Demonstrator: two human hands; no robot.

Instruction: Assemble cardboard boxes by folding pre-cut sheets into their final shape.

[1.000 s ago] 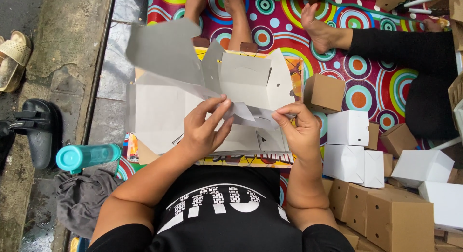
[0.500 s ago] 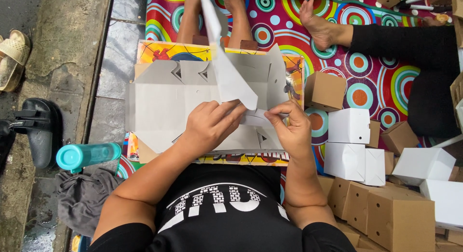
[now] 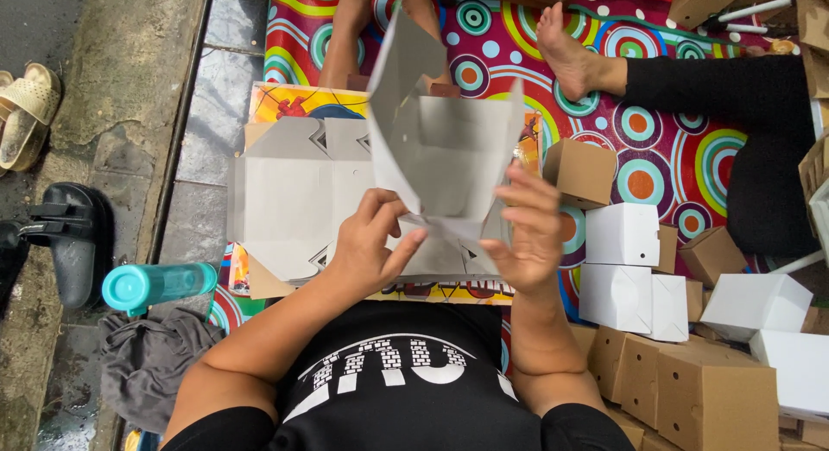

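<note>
At centre of the head view, a half-folded grey cardboard box blank (image 3: 440,161) is held up above a stack of flat box blanks (image 3: 294,200) lying on a patterned mat (image 3: 656,149). The left hand (image 3: 371,244) pinches the lower edge of the raised blank, thumb on the near face and fingers curled behind it. The right hand (image 3: 527,231) has its grip closed on the blank's right side, fingers bent over the front panel and thumb hidden behind. One flap of the blank points up and to the left; the main panels form an open trough. To the right, finished white boxes (image 3: 635,265) and brown boxes (image 3: 691,390) stand close together in a heap, and one brown box (image 3: 583,170) sits just beside the raised blank. A teal bottle (image 3: 160,285) lies on the ground at left, above a grey cloth (image 3: 151,365). Another person's bare foot (image 3: 574,58) rests on the mat at top right.
</note>
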